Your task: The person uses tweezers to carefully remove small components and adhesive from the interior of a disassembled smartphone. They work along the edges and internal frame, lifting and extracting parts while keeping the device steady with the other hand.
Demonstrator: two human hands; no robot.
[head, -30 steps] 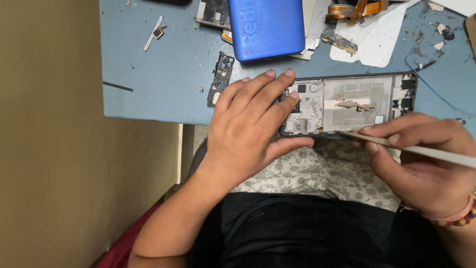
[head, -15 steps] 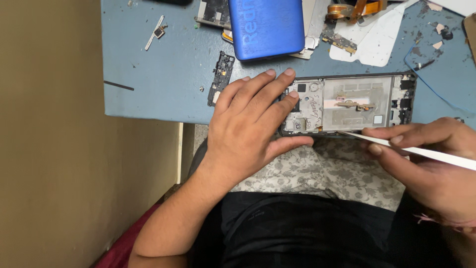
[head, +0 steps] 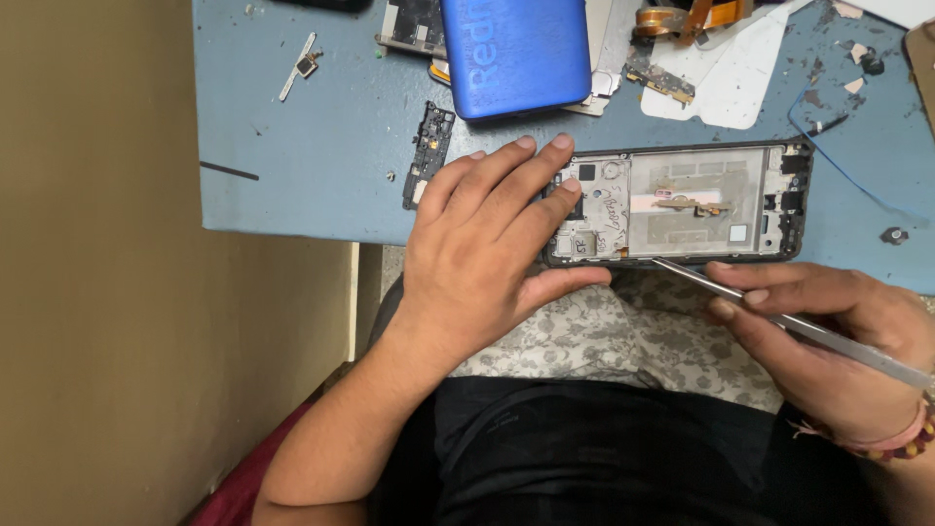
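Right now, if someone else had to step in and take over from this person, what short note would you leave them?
Left hand: pressed flat on the left end of the opened phone frame, steadying it at the near edge of the blue table.
Right hand: holds a thin metal pry tool, tip at the frame's near edge.
Nearby: blue back cover, small black circuit board, loose flex parts.
Done: back cover off, insides exposed.
Left: whatever work the tool is doing along that edge; parts still lie loose.

A blue, scuffed worktable [head: 321,146] fills the upper part of the view. Beyond its left edge spreads a plain tan floor [head: 97,292], evenly lit.
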